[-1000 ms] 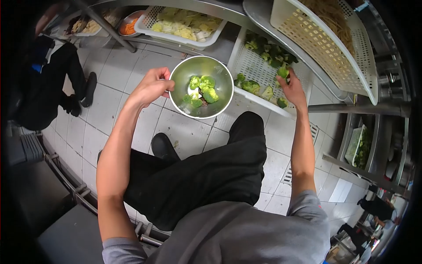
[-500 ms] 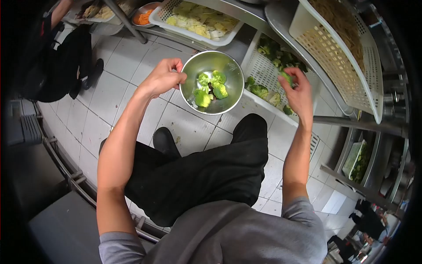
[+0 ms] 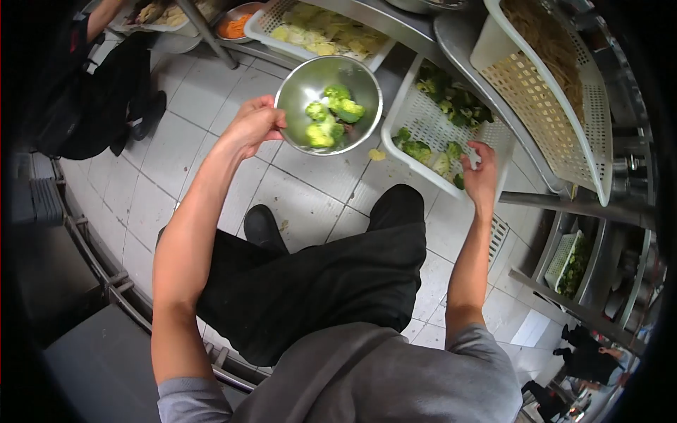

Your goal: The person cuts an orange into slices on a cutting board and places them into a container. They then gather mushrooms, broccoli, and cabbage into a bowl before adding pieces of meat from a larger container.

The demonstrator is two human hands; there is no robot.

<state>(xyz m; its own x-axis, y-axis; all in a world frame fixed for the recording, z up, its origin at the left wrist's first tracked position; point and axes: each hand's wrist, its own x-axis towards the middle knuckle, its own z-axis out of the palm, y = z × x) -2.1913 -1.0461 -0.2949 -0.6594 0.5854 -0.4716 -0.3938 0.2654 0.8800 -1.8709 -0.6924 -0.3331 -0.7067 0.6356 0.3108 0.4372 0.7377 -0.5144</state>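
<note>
Left hand (image 3: 252, 128) gripping rim of round steel bowl (image 3: 303, 81) of green broccoli florets (image 3: 328, 117), right hand (image 3: 482, 173) curled loosely inside white perforated plastic basket (image 3: 423, 120), near its front edge

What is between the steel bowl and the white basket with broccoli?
In the head view, only tiled floor shows in the gap between the steel bowl and the white basket, with one small pale scrap there.
</note>
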